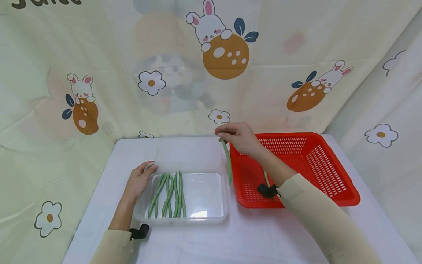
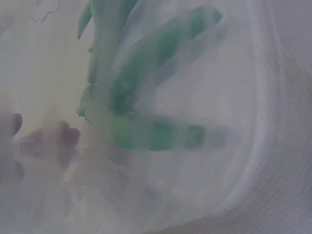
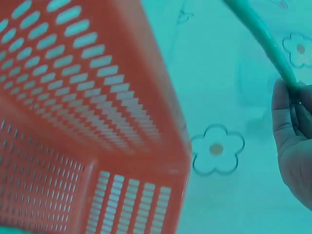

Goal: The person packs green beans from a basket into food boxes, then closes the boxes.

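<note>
My right hand point(image 1: 240, 138) pinches one end of a green bean point(image 1: 228, 161), which hangs down between the clear plastic container and the red basket. The right wrist view shows that bean point(image 3: 263, 39) between thumb and fingers of the right hand point(image 3: 295, 146). At the container's far left corner, my left hand point(image 1: 138, 181) grips the rim of the clear plastic container point(image 1: 211, 221). Several green beans point(image 1: 167, 196) lie side by side, some crossing, in its left half. Through the cloudy wall in the left wrist view, beans point(image 2: 156, 134) look blurred.
A red slotted basket point(image 1: 329, 176) stands right of the container, with another green bean point(image 1: 265, 178) in it, partly hidden by my right arm. Both stand on a white-covered table point(image 1: 184, 245). A printed curtain point(image 1: 178, 121) hangs behind the table.
</note>
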`<action>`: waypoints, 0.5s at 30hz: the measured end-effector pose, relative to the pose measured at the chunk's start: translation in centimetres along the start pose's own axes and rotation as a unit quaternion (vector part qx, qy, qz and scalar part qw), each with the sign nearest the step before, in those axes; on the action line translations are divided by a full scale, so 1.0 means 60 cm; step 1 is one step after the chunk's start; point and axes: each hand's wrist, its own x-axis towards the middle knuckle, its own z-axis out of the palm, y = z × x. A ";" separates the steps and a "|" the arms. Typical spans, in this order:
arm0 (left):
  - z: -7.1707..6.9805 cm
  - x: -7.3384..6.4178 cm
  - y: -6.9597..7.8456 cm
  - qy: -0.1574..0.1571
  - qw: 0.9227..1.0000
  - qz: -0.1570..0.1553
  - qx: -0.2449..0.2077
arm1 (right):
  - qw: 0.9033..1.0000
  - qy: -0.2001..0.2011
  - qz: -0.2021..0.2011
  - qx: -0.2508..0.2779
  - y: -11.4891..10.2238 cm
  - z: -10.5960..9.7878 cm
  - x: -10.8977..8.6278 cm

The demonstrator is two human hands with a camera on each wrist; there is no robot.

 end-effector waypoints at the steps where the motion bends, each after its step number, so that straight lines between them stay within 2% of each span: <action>1: 0.000 0.000 0.000 0.000 1.000 0.000 0.000 | 1.000 -0.001 -0.001 0.001 -0.002 0.008 0.002; 6: -0.001 0.002 -0.003 0.003 1.000 0.002 0.002 | 1.000 -0.020 -0.004 -0.004 -0.005 0.046 0.013; 12: -0.003 0.002 -0.002 0.005 1.000 0.002 0.000 | 0.998 -0.051 -0.006 -0.047 -0.004 0.096 0.023; 15: -0.002 0.003 -0.002 0.008 1.000 0.001 -0.002 | 0.997 -0.057 -0.002 -0.049 0.002 0.118 0.028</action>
